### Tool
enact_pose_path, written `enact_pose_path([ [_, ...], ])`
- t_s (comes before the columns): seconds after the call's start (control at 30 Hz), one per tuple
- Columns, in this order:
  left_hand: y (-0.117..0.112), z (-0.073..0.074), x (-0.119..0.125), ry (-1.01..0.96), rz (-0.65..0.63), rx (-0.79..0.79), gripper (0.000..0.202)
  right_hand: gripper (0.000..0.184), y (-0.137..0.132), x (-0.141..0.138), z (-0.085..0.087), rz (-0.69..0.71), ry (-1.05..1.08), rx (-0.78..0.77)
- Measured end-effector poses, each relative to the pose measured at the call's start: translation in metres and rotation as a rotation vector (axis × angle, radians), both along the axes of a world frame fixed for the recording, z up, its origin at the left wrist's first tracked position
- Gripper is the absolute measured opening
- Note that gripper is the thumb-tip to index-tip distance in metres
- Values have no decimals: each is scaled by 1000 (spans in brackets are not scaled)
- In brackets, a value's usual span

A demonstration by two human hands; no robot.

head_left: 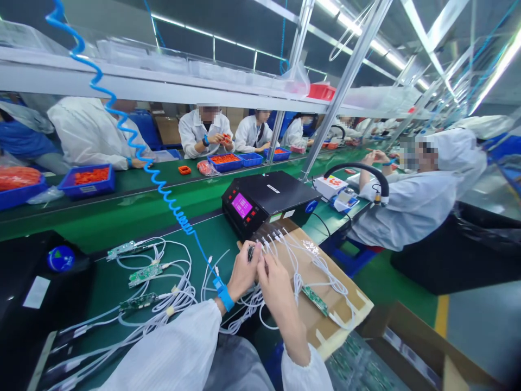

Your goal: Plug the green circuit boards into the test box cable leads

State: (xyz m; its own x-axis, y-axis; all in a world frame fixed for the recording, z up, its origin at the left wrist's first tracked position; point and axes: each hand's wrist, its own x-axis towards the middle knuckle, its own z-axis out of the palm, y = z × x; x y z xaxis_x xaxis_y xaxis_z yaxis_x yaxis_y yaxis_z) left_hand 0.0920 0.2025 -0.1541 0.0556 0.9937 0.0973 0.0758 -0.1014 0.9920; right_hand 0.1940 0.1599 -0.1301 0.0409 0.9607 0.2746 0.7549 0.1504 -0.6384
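My left hand [243, 270], with a blue wrist strap [223, 294] on its wrist, is closed around a small dark piece [251, 252], mostly covered by the fingers. Fingertips of my right hand [275, 278] pinch together right beside it, apparently on the end of a white cable; the exact contact is hidden. Just beyond both hands, several white cables [280, 235] plug into the front of a black test box [272, 193] with a lit purple screen [242, 205]. A green circuit board [315, 301] on a cable lies on the cardboard [334, 290] to the right.
More cabled circuit boards [145, 274] and tangled white cables [175, 304] cover the left of the green bench. A second black box [40, 309] stands at far left. A coiled blue cord [163, 190] hangs across the view. Co-workers sit opposite and at right; an open carton [407, 347] is lower right.
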Motion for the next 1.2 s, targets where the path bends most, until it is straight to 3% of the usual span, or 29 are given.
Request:
enact_pose_path([
  [0.3, -7, -2, 5, -32, 29, -24, 45, 28, -1, 4, 1, 35, 3, -29],
  [0.4, 0, -3, 6, -68, 36, -23, 47, 26, -4, 2, 3, 31, 23, -27],
  [0.5, 19, -2, -1, -201, 219, -171, 55, 25, -13, -4, 0, 105, 32, -5],
  [0.57, 31, -1, -10, -305, 359, -262, 58, 28, -20, -8, -4, 174, 29, 12],
  [0.7, 34, 1, -20, -342, 286, -172, 61, 30, -21, -11, -16, 150, -40, 23],
  [0.97, 22, 11, -10, -475, 270, -212, 69, 34, -10, -17, -45, 219, -172, 116],
  [1.07, 27, 13, -12, -523, 314, -222, 71, 33, -8, -19, -53, 271, -158, 162],
  [1.2, 35, 10, -10, -616, 431, -250, 73, 32, -8, -27, -59, 174, -151, 210],
])
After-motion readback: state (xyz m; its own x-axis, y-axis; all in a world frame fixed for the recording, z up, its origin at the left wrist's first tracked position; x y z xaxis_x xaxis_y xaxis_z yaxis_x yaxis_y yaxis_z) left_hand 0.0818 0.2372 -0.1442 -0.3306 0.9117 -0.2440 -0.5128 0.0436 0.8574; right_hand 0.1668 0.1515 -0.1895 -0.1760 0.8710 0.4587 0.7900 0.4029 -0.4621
